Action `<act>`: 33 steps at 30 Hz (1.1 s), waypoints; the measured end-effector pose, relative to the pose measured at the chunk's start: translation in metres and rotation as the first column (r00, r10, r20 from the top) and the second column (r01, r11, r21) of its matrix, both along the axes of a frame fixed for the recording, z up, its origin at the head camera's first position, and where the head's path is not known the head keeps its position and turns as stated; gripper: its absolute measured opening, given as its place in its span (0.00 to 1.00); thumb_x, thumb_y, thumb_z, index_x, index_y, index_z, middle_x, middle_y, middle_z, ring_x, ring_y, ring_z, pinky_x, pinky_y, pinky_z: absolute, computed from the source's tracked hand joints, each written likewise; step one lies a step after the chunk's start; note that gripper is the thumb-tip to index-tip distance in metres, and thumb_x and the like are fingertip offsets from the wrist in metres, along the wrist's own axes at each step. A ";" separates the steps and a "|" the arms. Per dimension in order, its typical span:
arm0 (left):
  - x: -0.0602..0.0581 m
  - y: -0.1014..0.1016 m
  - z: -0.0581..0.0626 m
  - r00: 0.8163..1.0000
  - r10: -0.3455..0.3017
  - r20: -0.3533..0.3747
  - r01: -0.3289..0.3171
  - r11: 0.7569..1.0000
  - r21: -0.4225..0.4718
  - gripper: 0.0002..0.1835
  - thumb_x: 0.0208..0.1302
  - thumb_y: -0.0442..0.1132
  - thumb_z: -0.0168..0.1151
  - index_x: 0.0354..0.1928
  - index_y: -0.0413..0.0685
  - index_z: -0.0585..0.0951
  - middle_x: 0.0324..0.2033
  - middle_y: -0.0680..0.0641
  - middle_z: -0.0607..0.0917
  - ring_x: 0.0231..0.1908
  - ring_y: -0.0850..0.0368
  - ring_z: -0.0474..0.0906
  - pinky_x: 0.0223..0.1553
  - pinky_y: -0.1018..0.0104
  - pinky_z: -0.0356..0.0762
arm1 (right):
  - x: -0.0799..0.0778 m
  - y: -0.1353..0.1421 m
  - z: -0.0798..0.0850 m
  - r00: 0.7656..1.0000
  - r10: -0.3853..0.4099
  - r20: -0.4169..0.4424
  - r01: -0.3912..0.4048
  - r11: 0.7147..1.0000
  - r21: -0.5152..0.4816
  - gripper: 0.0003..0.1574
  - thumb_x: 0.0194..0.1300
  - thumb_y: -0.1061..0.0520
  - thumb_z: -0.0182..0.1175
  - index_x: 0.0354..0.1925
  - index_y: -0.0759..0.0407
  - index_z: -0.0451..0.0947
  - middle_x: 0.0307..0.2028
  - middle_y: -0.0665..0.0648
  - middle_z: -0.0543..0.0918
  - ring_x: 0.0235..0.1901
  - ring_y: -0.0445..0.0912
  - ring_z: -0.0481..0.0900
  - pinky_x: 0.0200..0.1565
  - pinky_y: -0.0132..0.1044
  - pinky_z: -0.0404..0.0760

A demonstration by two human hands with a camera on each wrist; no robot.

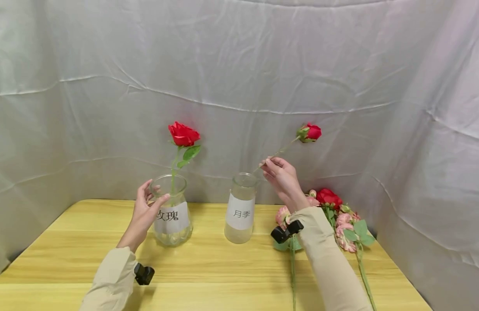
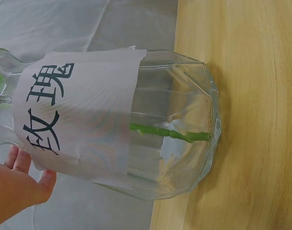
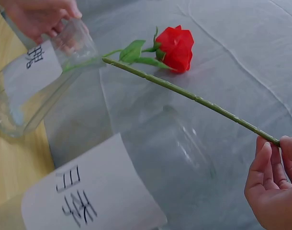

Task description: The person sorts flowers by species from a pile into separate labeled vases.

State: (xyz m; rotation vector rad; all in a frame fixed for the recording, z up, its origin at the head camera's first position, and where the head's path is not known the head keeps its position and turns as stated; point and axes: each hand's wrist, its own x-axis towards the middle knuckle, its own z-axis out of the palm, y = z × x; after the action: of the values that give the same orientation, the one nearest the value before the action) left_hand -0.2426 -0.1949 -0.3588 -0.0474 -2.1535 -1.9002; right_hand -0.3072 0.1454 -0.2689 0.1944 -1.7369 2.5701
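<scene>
My left hand (image 1: pixel 144 211) grips the neck of a wide glass vase (image 1: pixel 172 242), thumb in front and fingers round the far side. Inside stands an open red rose (image 1: pixel 184 134) with green leaves; its stem end (image 2: pixel 198 137) reaches the vase bottom in the left wrist view. Between thumb and fingers, my right hand (image 1: pixel 282 179) pinches the stem (image 3: pixel 198 99) of a smaller red rose (image 1: pixel 312 132). This flower tilts up to the right, its lower stem end pointing left over the narrow glass vase (image 1: pixel 244 235), close to the rim.
Paper labels with Chinese characters are on both vases. To the right lie pink flowers (image 1: pixel 344 229) and another red flower (image 1: pixel 329 198) on the wooden table (image 1: pixel 208 276), stems toward the front. Behind hangs a grey cloth (image 1: pixel 239 86).
</scene>
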 end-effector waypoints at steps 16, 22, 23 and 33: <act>-0.001 0.000 0.001 0.999 0.010 -0.032 -0.010 1.000 0.000 0.43 0.70 0.38 0.56 0.75 0.43 0.40 0.68 0.37 0.57 0.69 0.45 0.49 0.67 0.51 0.51 | -0.008 -0.051 0.010 0.997 -0.078 -0.011 0.076 0.994 -0.081 0.02 0.70 0.68 0.52 0.41 0.67 0.72 0.30 0.52 0.80 0.31 0.40 0.81 0.33 0.27 0.76; -0.001 -0.001 0.001 1.000 0.014 -0.022 -0.014 1.000 -0.003 0.43 0.69 0.38 0.56 0.75 0.43 0.40 0.67 0.38 0.57 0.69 0.45 0.48 0.67 0.50 0.50 | -0.011 -0.074 0.012 0.997 -0.075 -0.001 0.074 0.990 -0.120 0.02 0.70 0.69 0.53 0.40 0.65 0.72 0.29 0.52 0.81 0.30 0.40 0.81 0.31 0.27 0.75; -0.001 -0.001 0.001 1.000 0.015 -0.021 -0.015 1.000 -0.004 0.43 0.69 0.39 0.56 0.75 0.44 0.40 0.67 0.38 0.57 0.69 0.44 0.48 0.67 0.50 0.50 | -0.011 -0.078 0.012 0.997 -0.075 0.001 0.075 0.990 -0.123 0.02 0.70 0.69 0.53 0.40 0.65 0.72 0.29 0.52 0.81 0.30 0.40 0.80 0.30 0.27 0.74; -0.001 0.002 0.001 1.000 0.009 -0.013 -0.009 1.000 0.001 0.43 0.70 0.40 0.56 0.75 0.45 0.40 0.68 0.38 0.57 0.69 0.44 0.48 0.68 0.50 0.50 | -0.012 -0.106 0.007 0.997 -0.078 0.005 0.078 0.992 -0.097 0.06 0.67 0.70 0.55 0.43 0.69 0.72 0.32 0.54 0.80 0.31 0.40 0.79 0.31 0.28 0.75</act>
State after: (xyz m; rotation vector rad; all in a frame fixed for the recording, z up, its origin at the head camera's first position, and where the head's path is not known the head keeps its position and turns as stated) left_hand -0.2433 -0.1928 -0.3582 -0.0498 -2.1407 -1.8910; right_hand -0.3193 0.0390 -0.2616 0.1198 -1.5820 2.5909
